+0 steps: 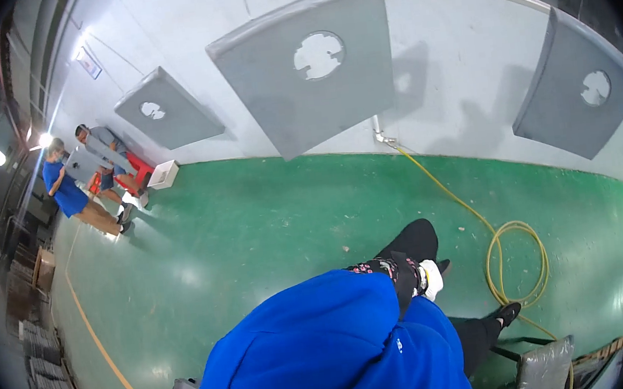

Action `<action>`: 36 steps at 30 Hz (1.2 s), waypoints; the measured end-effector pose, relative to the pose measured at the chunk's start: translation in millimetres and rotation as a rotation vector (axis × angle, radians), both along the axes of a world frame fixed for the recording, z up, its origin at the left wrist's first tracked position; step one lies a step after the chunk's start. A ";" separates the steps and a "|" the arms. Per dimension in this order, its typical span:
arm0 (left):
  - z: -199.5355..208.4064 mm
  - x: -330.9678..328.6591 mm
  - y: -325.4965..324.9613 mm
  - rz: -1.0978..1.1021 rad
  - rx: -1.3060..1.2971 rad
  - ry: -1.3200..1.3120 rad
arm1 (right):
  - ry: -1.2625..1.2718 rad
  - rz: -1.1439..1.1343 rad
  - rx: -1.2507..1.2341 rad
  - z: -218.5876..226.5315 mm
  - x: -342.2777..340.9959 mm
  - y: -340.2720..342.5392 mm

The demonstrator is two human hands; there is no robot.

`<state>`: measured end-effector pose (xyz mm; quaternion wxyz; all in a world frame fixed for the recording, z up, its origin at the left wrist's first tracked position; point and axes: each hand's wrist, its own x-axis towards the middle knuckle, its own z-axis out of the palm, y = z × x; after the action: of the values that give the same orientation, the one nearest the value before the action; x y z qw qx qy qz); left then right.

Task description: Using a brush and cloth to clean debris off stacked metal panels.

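A blue sleeve crosses the lower middle of the head view and ends at a dark, flower-patterned cuff. Just past the cuff shows a small white patch, seemingly my left hand in a white glove. Its fingers are too small and hidden to make out. Beside it is a rounded black shape, apparently my trouser leg. My right hand does not show. No hand visibly touches the grey panels.
Square grey panels with round cutouts hang along the white wall. A yellow hose lies coiled on the green floor. Two people hold a grey panel at far left, near red stools. A plastic-wrapped chair stands lower right.
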<state>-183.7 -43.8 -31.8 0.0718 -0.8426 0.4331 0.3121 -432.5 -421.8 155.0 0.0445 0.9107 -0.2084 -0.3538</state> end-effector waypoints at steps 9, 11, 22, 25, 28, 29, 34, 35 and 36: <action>-14.8 13.9 2.2 -0.012 -0.013 0.122 | 0.056 -0.088 0.041 -39.2 -2.9 -9.7; -48.8 16.2 3.2 -0.062 -0.069 0.167 | 0.064 -0.086 0.052 -46.0 -1.3 -9.0; -6.6 -3.6 13.5 0.107 -0.096 -0.073 | 0.034 -0.073 0.062 -68.7 24.1 -11.8; -8.1 -1.8 17.1 0.101 -0.102 -0.050 | 0.016 -0.064 0.065 -73.0 33.0 -10.4; -5.5 -2.8 18.5 0.086 -0.089 -0.029 | 0.002 -0.062 0.067 -76.8 38.7 -9.7; -1.0 -5.5 18.7 0.097 -0.100 -0.066 | -0.002 -0.062 0.068 -77.9 40.6 -9.3; -20.3 -8.3 24.1 0.154 -0.120 -0.153 | -0.022 -0.052 0.074 -82.3 55.6 -7.7; -14.5 -7.8 26.0 0.124 -0.150 -0.125 | -0.025 -0.057 0.075 -83.4 57.0 -8.1; -3.5 -9.3 27.7 0.099 -0.182 -0.097 | -0.027 -0.056 0.075 -83.7 59.4 -8.7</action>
<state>-193.0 -16.1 -35.3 0.0004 -0.8801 0.4134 0.2334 -373.0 -430.5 71.4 -0.0022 0.9103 -0.2208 -0.3502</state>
